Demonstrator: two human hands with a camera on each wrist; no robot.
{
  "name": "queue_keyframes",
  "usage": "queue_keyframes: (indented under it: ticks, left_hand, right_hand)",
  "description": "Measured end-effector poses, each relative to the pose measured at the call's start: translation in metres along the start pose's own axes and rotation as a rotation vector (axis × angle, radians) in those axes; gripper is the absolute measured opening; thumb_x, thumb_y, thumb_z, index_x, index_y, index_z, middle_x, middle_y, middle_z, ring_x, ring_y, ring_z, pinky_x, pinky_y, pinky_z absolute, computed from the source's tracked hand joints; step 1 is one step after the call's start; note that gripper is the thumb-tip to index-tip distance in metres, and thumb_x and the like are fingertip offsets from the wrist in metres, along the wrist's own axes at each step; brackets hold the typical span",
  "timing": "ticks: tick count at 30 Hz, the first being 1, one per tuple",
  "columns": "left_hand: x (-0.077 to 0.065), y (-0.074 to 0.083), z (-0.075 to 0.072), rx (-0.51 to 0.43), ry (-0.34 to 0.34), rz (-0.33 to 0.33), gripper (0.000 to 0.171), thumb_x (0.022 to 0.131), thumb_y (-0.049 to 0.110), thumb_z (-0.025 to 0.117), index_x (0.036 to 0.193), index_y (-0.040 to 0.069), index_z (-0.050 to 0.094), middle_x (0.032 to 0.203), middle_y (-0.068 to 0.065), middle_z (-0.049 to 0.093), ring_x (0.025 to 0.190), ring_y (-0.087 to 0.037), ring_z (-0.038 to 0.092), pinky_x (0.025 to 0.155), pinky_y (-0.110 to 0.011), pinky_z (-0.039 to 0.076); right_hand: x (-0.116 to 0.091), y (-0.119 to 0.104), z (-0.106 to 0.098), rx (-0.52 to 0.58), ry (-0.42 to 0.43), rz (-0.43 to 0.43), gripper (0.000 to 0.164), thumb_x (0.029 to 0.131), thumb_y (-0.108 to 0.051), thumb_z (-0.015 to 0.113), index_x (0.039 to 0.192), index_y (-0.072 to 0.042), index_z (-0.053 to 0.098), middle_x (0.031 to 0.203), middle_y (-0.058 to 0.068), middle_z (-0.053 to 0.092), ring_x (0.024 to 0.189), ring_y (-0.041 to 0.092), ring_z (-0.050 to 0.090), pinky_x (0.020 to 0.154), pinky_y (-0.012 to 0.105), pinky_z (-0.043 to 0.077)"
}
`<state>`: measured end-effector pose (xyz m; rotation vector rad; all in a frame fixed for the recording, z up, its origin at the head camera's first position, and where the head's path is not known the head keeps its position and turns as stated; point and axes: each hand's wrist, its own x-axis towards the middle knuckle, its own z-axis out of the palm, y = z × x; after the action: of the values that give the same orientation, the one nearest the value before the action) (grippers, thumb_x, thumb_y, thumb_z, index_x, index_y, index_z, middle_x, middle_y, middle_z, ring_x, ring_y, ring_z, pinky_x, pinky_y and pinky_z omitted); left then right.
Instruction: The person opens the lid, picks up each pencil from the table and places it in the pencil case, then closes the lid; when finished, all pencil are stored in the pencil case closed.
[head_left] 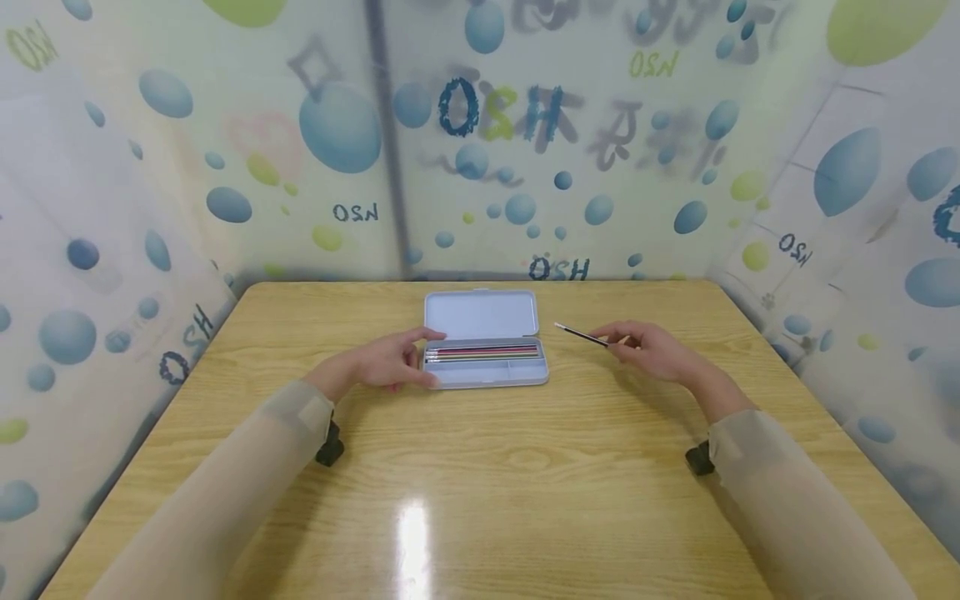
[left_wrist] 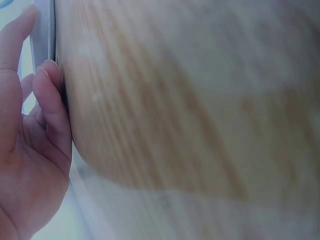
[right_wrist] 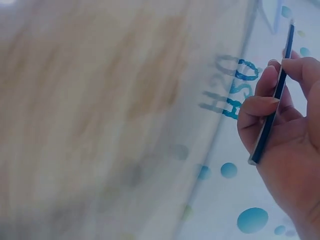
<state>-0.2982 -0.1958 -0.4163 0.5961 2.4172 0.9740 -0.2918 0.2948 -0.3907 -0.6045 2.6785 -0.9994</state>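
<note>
A pale lavender pencil case (head_left: 468, 374) lies on the table with its lid (head_left: 481, 313) tilted back. In its rear compartment lie several thin pencils (head_left: 483, 353) in different colours, with whitish ends to the left. My left hand (head_left: 384, 360) grips the left end of the case, thumb at the front corner and index finger near the hinge. The left wrist view shows curled fingers against the case's side. To the right of the case, my right hand (head_left: 651, 350) pinches a dark pencil (right_wrist: 264, 135) between thumb and fingers, its white-tipped end pointing toward the case.
A wooden table (head_left: 525, 467) carries the case, with a bright glare patch near the front. Patterned fabric walls (head_left: 337, 242) with blue and green dots stand behind and at both sides. Dark wrist cameras (head_left: 330, 446) sit at both sleeve cuffs.
</note>
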Motion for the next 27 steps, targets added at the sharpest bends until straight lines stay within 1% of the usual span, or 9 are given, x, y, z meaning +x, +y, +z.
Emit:
queue_keyframes:
  ticks: [4, 9, 13, 19, 24, 27]
  left_hand:
    - [0.000, -0.001, 0.000, 0.003, 0.002, 0.001, 0.090, 0.098, 0.039, 0.085, 0.171, 0.026, 0.035, 0.090, -0.008, 0.063, 0.061, -0.017, 0.055, 0.059, -0.030, 0.052]
    - [0.000, 0.001, 0.000, -0.005, 0.005, 0.000, 0.090, 0.098, 0.039, 0.086, 0.171, 0.027, 0.035, 0.089, -0.007, 0.062, 0.061, -0.017, 0.054, 0.059, -0.030, 0.051]
    - [-0.001, 0.002, -0.001, -0.015, 0.002, 0.002, 0.090, 0.098, 0.038, 0.086, 0.171, 0.025, 0.036, 0.088, -0.007, 0.060, 0.061, -0.018, 0.053, 0.059, -0.031, 0.051]
    - [-0.001, 0.000, 0.000, -0.016, 0.002, 0.002, 0.089, 0.098, 0.038, 0.086, 0.171, 0.025, 0.036, 0.087, -0.006, 0.060, 0.061, -0.018, 0.053, 0.059, -0.031, 0.051]
    - [-0.002, 0.001, 0.000, -0.009, 0.005, -0.003, 0.090, 0.098, 0.038, 0.086, 0.171, 0.026, 0.036, 0.087, -0.006, 0.061, 0.061, -0.017, 0.054, 0.059, -0.030, 0.051]
    - [-0.002, 0.002, 0.000, -0.008, 0.004, -0.008, 0.090, 0.098, 0.039, 0.086, 0.171, 0.026, 0.035, 0.088, -0.006, 0.061, 0.062, -0.018, 0.054, 0.059, -0.030, 0.051]
  right_hand:
    - [0.004, -0.008, -0.001, -0.021, 0.013, -0.025, 0.037, 0.115, -0.018, 0.058, 0.151, -0.017, 0.068, 0.132, 0.020, 0.069, 0.097, 0.028, 0.066, 0.076, 0.037, 0.054]
    - [0.011, -0.018, 0.000, -0.069, 0.018, -0.042, 0.036, 0.114, -0.016, 0.060, 0.148, -0.018, 0.070, 0.131, 0.018, 0.070, 0.102, 0.025, 0.064, 0.083, 0.038, 0.053]
    - [0.017, -0.027, 0.002, -0.084, 0.017, -0.058, 0.033, 0.113, -0.016, 0.062, 0.144, -0.017, 0.072, 0.130, 0.017, 0.072, 0.106, 0.026, 0.065, 0.087, 0.039, 0.054]
    - [0.028, -0.038, 0.011, -0.091, 0.015, -0.083, 0.031, 0.111, -0.015, 0.066, 0.139, -0.022, 0.077, 0.122, 0.008, 0.073, 0.106, 0.025, 0.065, 0.089, 0.040, 0.054]
    - [0.038, -0.045, 0.022, -0.086, -0.008, -0.110, 0.031, 0.110, -0.014, 0.066, 0.138, -0.020, 0.077, 0.120, 0.007, 0.074, 0.105, 0.024, 0.066, 0.089, 0.040, 0.055]
    - [0.045, -0.051, 0.028, -0.080, -0.018, -0.127, 0.029, 0.109, -0.013, 0.067, 0.136, -0.019, 0.078, 0.122, 0.007, 0.076, 0.106, 0.025, 0.067, 0.093, 0.042, 0.055]
